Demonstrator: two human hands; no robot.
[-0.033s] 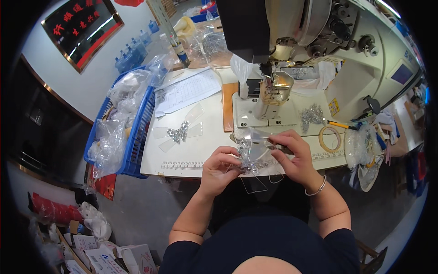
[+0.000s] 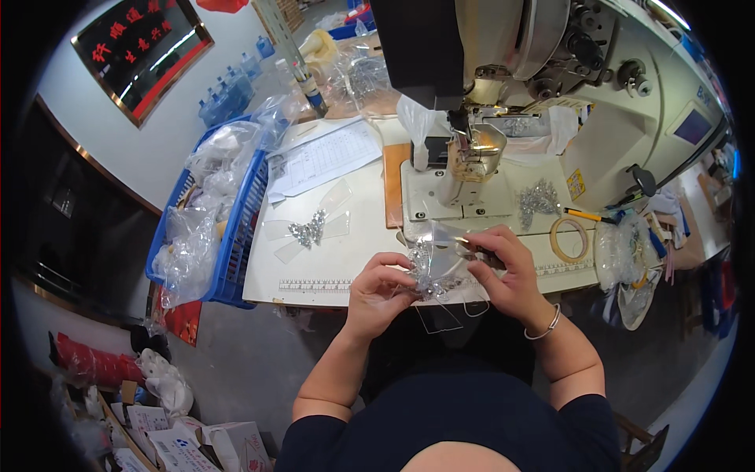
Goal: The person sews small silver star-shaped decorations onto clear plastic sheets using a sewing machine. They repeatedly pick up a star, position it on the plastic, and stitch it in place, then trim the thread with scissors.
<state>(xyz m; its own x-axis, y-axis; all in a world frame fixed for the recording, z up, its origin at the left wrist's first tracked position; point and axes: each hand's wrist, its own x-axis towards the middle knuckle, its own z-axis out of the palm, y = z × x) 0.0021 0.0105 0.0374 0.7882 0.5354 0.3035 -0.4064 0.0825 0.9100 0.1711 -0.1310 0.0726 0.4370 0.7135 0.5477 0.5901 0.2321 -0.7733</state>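
In front of the sewing machine (image 2: 476, 169), at the table's near edge, I hold a clear plastic bow-like piece (image 2: 434, 236) with silver rhinestones clustered at its lower middle. My left hand (image 2: 381, 289) pinches the rhinestone side between thumb and fingers. My right hand (image 2: 510, 271), with a bracelet at the wrist, is closed at the opposite edge of the clear plastic. Something dark lies under its fingers, too hidden to name. Thin clear strips hang below the piece, past the edge. A similar clear bow with rhinestones (image 2: 308, 230) lies flat on the table to the left.
A blue basket (image 2: 236, 263) of plastic-wrapped goods stands at the left. A written sheet (image 2: 326, 157) lies behind the flat bow. To the right are a rhinestone pile (image 2: 537, 200), a tape roll (image 2: 569, 240), a yellow pen (image 2: 586, 215) and plastic bags (image 2: 617, 256).
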